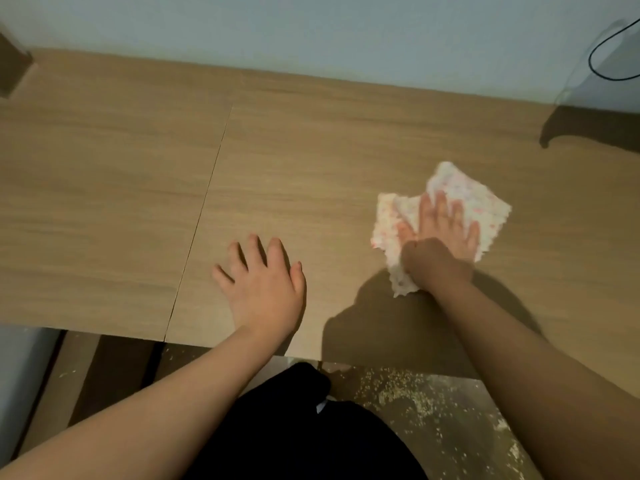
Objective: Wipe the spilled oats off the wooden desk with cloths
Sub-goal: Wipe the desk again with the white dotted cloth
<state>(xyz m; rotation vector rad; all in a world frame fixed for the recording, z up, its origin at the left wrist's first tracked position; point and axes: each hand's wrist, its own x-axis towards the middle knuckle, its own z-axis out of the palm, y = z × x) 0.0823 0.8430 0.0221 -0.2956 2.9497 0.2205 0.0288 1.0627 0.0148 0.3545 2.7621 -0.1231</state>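
On desk (311, 150), rightward: cloth (481, 199) under right hand (440, 237). Left of it, apart: left hand (263, 282). On floor (460, 441) before near edge: oats (405, 389).

left hand (263, 282) flat, fingers spread, right hand (440, 237) flat

A pale blue-grey wall (311, 26) spans the top of the frame, with a thin black cable (591, 62) looping at upper right. A brown block (12, 64) sits at upper left. Black clothing (304, 434) fills the bottom centre above a dull floor (460, 445).
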